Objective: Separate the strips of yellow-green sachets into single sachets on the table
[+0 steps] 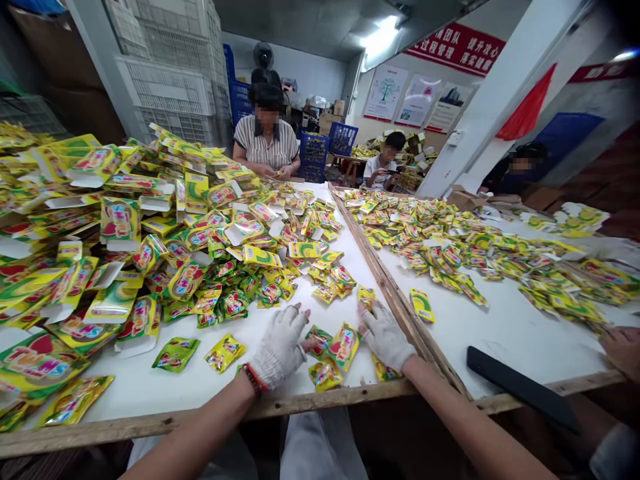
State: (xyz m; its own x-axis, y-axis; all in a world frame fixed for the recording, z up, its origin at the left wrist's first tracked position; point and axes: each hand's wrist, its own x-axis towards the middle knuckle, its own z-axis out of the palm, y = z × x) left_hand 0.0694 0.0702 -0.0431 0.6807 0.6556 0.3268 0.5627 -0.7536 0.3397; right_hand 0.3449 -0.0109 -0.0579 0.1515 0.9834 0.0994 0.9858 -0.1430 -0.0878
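My left hand (281, 344), in a white fingerless knit glove, rests on the white table (165, 380) near its front edge. Its fingertips touch a small cluster of yellow and green snack packets (334, 352). My right hand (384, 333), gloved the same way, lies just right of that cluster, its fingers curled by a yellow packet (367, 294). Two loose packets (225, 352) lie left of my left hand. A big heap of packets and open yellow cartons (150, 233) fills the table's left and far side.
A wooden rail (395, 300) divides my table from a second white table (510, 327) heaped with packets. A black flat bar (523, 387) lies on it. Another person's hand (621, 350) is at right. A seated person (266, 137) works opposite; two more sit beyond.
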